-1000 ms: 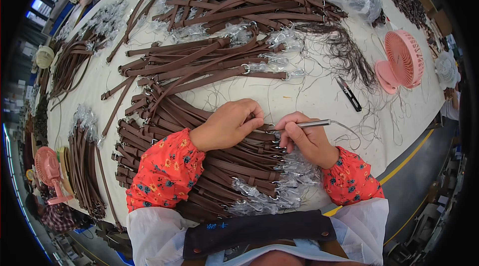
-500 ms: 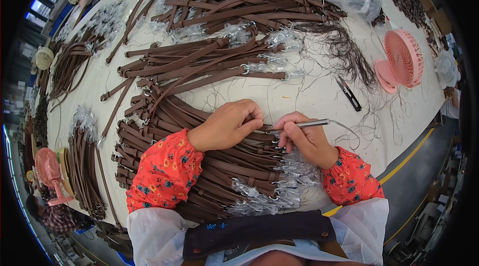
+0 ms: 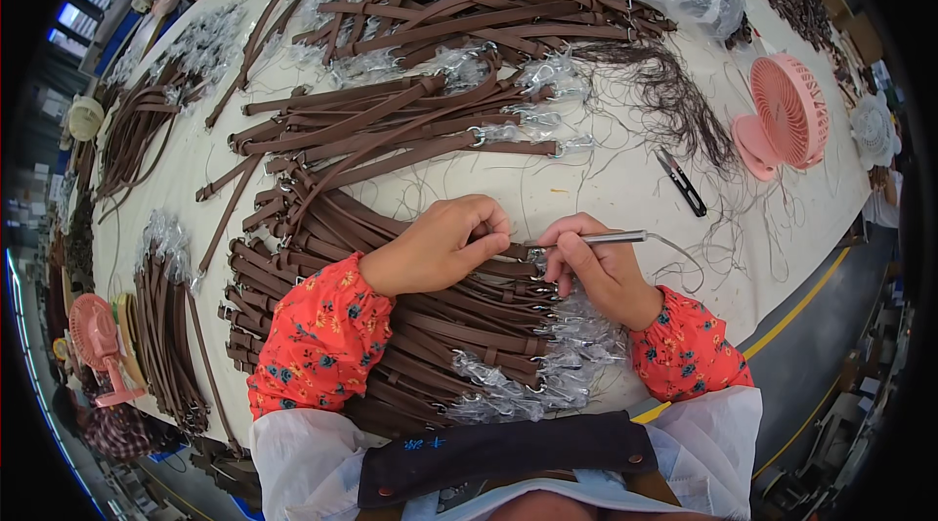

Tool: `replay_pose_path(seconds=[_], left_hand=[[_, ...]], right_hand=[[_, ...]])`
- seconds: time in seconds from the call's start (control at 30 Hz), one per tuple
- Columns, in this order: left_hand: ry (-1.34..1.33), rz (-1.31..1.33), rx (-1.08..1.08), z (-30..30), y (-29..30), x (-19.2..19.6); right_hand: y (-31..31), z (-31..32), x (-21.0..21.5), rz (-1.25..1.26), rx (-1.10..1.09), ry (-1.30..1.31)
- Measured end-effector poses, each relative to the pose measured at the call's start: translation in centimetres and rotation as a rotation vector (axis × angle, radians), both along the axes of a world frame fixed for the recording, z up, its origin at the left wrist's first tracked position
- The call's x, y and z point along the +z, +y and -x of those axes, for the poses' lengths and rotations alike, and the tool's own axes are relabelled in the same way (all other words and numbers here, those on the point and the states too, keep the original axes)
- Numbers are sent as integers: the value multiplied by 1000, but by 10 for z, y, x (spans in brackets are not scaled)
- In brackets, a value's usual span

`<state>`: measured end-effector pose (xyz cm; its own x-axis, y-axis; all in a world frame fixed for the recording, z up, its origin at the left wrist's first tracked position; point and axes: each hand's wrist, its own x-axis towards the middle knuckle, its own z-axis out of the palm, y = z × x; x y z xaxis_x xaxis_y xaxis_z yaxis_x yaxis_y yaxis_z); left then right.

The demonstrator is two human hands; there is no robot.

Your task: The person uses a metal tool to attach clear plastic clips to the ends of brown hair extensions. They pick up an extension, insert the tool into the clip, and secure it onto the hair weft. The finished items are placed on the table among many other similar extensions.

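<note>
Pinching in close, the left hand (image 3: 437,244) is closed, thumb to curled fingers, apparently on a brown strap (image 3: 515,250), its end peeking out toward the right. Just beside it, the right hand (image 3: 604,272) grips a slim metal pen-shaped tool (image 3: 620,238), tip angled to the left hand's fingertips, a thin cord (image 3: 692,262) trailing right. And look below: a thick row of straps (image 3: 469,325) fans under both hands, with plastic-wrapped clips (image 3: 581,355) bunched beneath the right one. Beyond the left hand lies a smaller bunch (image 3: 381,125), and past that, a great heap (image 3: 489,8)! Up and right of the right hand, black-handled snips (image 3: 682,184) rest on the pale worktop (image 3: 625,189), near a tangle of dark threads (image 3: 674,101). So how far along? One strap seems in hand, mid-batch by my reckoning; which piles are finished and which are waiting, I can't tell.
</note>
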<state>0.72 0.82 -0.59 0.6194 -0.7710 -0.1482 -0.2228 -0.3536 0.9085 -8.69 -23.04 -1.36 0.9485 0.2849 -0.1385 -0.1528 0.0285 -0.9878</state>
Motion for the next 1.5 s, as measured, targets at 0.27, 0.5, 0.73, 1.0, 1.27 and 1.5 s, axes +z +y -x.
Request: replay_pose_path(seconds=[0.27,0.5,0.73,1.0,1.27,1.5], left_hand=[[29,-7,-27,0,1,3],[1,11,-22,0,1,1],[-291,47,89,1,0,-8],[-102,-151,-332,-1,10,25],[-890,-262,334,-18,15,6],[-592,-201,150,-15,19,-1]], right_hand=[[1,-1,1,10,4,-11],[1,-1,3,8,15,-19],[0,0,-1,-4,-31,-76],[6,-7,-5,296,14,-529],[3,-4,-2,424,97,-698],[4,-6,-3,386,65,-787]])
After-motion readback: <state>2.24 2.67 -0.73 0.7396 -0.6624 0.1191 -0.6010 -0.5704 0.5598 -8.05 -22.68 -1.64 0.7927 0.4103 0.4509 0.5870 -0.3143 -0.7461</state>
